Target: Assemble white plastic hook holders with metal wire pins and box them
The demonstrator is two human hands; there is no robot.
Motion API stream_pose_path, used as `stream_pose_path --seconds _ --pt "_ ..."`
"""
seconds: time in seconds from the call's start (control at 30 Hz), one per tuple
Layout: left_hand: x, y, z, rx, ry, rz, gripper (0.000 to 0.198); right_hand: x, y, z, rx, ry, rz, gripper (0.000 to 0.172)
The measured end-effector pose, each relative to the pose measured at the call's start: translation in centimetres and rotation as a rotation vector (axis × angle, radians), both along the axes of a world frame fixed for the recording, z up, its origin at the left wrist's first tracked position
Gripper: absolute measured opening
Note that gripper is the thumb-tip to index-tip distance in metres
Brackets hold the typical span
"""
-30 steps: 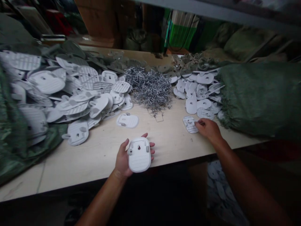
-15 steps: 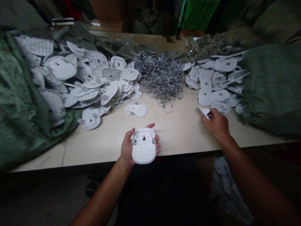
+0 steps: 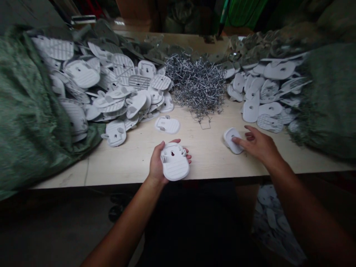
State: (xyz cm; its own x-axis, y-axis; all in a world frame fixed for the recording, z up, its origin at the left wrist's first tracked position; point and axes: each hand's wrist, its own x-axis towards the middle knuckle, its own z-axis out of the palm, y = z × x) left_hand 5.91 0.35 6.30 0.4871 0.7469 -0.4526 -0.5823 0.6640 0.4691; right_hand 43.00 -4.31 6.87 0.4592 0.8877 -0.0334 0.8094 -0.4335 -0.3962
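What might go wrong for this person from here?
The white plastic mount sits cradled on the palm of the left hand, with the fingers barely curled around it, so it might slip off and fall. The heap of metal pins lies loose beside the white plastic pieces, and the pins look pointed, so a careless reach might prick a hand or scatter pins among the pieces.

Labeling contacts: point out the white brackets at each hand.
White plastic bracket (image 3: 175, 169) in left hand (image 3: 157, 163): head view, ribbed lower face.
White plastic bracket (image 3: 228, 136) under right hand (image 3: 258, 144): head view, uncovered left end.
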Motion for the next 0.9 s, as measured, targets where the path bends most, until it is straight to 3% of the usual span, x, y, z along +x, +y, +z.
stream_pose_path --seconds 0.13,0.23,0.3,0.43,0.53,0.67,0.9 --pt "0.7 -0.1 0.1 0.049 0.059 0.016 0.051 -1.7 0.4 0.8 -0.069 -0.084 0.143 0.109" --pt "1.4 -0.3 0.4 0.094 0.082 0.025 0.052 -3.2 0.6 0.6 -0.082 -0.066 0.157 0.106" --pt "1.7 -0.3 0.6 0.129 0.092 0.043 0.054 -4.5 0.5 0.6 -0.021 0.171 0.121 0.102" --pt "2.3 -0.4 0.9 0.218 0.114 0.074 0.055 -8.2 -0.4 2.2 0.004 1.042 0.142 0.092" --pt "2.5 -0.4 0.8 0.252 0.148 0.081 0.056 -11.5 -1.4 3.8 -0.019 1.377 0.210 0.080" --pt "2.7 -0.4 0.5 0.250 0.162 0.112 0.053 -14.1 -1.9 4.1 0.046 1.436 0.245 0.080" --pt "2.6 -0.9 -0.1 0.326 0.244 0.146 0.050 -15.0 -1.8 2.7 0.066 1.440 0.275 0.081"
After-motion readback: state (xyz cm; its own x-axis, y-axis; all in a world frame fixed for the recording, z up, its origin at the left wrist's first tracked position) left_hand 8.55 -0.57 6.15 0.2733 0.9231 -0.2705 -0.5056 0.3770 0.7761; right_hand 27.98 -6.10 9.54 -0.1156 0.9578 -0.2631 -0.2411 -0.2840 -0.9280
